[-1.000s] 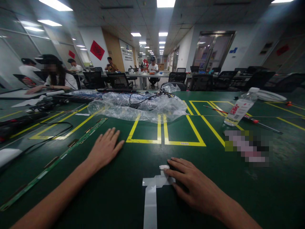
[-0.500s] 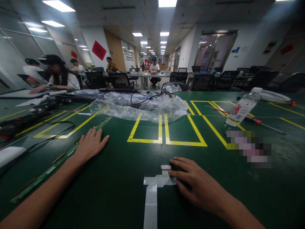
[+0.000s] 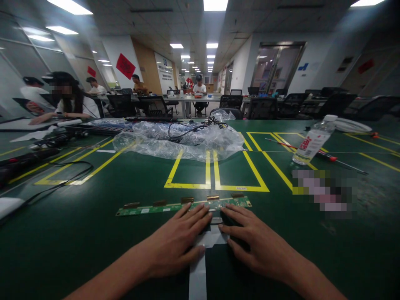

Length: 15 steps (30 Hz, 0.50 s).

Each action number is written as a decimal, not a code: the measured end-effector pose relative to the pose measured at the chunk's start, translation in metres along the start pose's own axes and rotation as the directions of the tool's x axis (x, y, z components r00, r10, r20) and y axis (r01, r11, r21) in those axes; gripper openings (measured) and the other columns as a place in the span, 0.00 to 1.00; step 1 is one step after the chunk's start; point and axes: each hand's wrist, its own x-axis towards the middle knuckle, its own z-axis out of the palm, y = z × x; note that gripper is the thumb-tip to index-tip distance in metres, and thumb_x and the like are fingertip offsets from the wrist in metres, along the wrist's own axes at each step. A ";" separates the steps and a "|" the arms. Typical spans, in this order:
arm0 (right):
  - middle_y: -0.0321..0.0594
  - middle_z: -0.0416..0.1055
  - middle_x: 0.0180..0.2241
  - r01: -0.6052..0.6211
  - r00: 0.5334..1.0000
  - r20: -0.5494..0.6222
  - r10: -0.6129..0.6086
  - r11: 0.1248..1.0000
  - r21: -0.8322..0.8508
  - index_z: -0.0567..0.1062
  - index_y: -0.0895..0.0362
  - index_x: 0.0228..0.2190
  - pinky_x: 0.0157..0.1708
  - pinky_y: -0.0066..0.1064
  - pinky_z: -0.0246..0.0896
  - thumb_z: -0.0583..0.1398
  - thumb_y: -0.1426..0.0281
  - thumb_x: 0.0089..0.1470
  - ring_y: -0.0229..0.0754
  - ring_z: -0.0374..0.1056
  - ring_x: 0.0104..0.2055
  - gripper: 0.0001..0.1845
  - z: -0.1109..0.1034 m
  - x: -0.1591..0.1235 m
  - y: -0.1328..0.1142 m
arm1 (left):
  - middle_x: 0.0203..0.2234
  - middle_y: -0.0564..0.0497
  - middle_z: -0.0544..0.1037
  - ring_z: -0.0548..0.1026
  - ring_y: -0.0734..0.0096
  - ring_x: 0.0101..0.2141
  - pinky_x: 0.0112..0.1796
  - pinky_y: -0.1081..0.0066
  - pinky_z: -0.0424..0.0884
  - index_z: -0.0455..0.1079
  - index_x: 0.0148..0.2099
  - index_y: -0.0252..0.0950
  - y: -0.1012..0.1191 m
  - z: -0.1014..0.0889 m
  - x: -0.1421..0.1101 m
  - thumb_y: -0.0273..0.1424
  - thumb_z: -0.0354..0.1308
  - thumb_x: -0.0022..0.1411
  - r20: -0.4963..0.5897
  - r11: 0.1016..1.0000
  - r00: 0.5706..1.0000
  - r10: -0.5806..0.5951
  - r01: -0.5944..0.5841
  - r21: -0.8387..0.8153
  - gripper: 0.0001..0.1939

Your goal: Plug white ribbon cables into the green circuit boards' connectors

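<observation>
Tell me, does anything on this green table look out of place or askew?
Little stands out. The water bottle leans instead of standing upright, beside a red-handled screwdriver. A crumpled plastic sheet lies across the yellow lines. The green circuit strip lies flat, both the left hand and right hand near it.

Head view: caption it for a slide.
Both hands, left and right, rest by a green circuit strip and white tape.

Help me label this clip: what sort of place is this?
Probably an electronics assembly or repair workshop inside an office. A green mat with yellow taped boxes covers the bench, a long circuit strip lies by the hands, and a screwdriver sits nearby.
</observation>
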 end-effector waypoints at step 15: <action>0.44 0.59 0.66 -0.006 1.000 -0.007 0.006 1.000 -0.011 0.71 0.45 0.58 0.64 0.55 0.48 0.57 0.66 0.62 0.54 0.53 0.68 0.23 0.001 0.000 0.000 | 0.69 0.50 0.56 0.54 0.58 0.67 0.66 0.50 0.48 0.54 0.71 0.43 -0.003 -0.011 -0.006 0.29 0.53 0.67 -0.024 0.989 0.998 0.056 -0.059 -0.132 0.31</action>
